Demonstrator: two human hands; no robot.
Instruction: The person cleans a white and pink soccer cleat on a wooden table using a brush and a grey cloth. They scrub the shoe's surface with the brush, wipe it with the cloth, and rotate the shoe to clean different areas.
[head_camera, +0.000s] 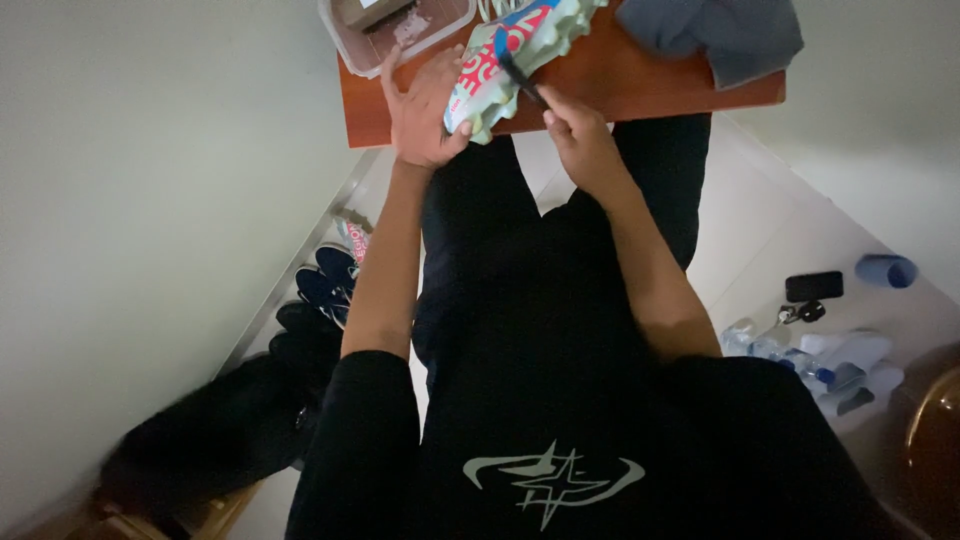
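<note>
Seen at twelve o'clock: reddish-brown table (620, 85), bearing a grey folded cloth (715, 30) at one o'clock and a clear plastic tub (385, 40) at eleven. Hanging over the near table edge, a pale green egg carton (500, 65) with a printed label. Left hand (420, 110) spread, fingers apart, steadying the carton's side. Right hand (580, 135) pinched shut on a thin dark tool (520, 78) across the carton. Best done probably with the carton pressed flat, strokes short and away from the bracing fingers.

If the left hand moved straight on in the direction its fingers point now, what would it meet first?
The left hand already lies against the egg carton. Its fingers point up the picture, over the wooden table. Going on, it would likely first meet the clear plastic box, though depth is unclear.
</note>
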